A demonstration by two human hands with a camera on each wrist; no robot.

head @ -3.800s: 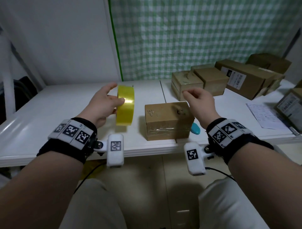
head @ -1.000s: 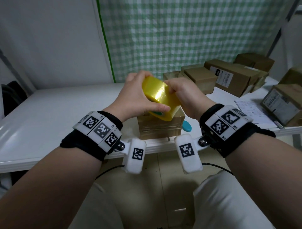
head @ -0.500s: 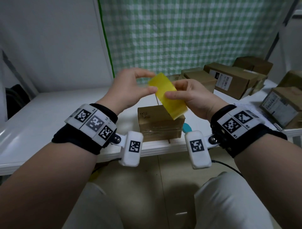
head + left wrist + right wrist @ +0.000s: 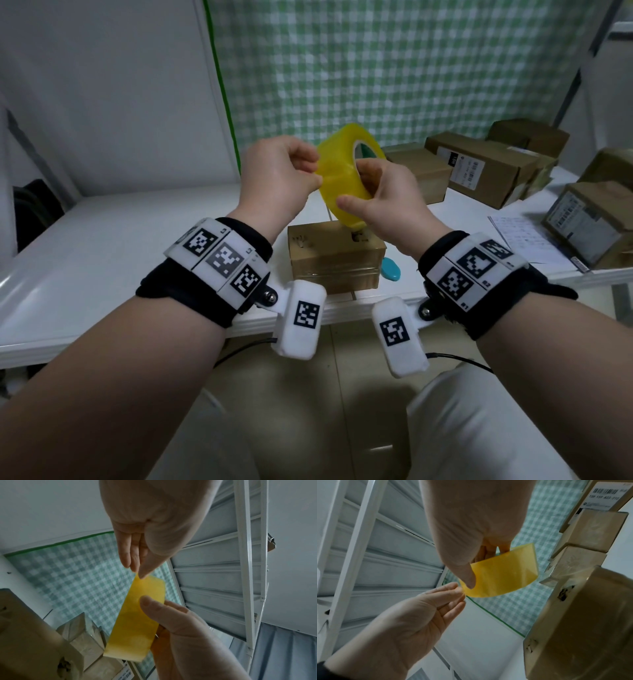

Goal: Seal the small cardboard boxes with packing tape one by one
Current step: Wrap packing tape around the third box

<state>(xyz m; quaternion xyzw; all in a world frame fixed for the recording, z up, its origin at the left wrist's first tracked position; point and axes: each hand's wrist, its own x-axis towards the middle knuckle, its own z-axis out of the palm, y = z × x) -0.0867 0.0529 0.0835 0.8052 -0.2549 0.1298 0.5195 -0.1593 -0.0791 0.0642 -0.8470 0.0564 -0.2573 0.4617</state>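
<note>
White table (image 4: pixel 102 246) runs across mid frame, green check curtain (image 4: pixel 411 68) behind it, upper right. Both hands up above the table, center frame. R hand (image 4: pixel 390 202) grips the yellow tape roll (image 4: pixel 342 178): fingers thru the core, thumb on the outer face. L hand (image 4: pixel 277 178) pinches the roll's outer surface at its left edge w/ thumb + forefinger, other fingers fairly straight in the wrist views; can't tell if a loose tape end is actually caught. Small cardboard box (image 4: pixel 335 257) sits on the table near the front edge, directly below the roll, not touching it. Teal object (image 4: pixel 390 269) just right of that box. More boxes (image 4: pixel 486 168) stacked mid right, paper sheet (image 4: pixel 527 240) near them.
</note>
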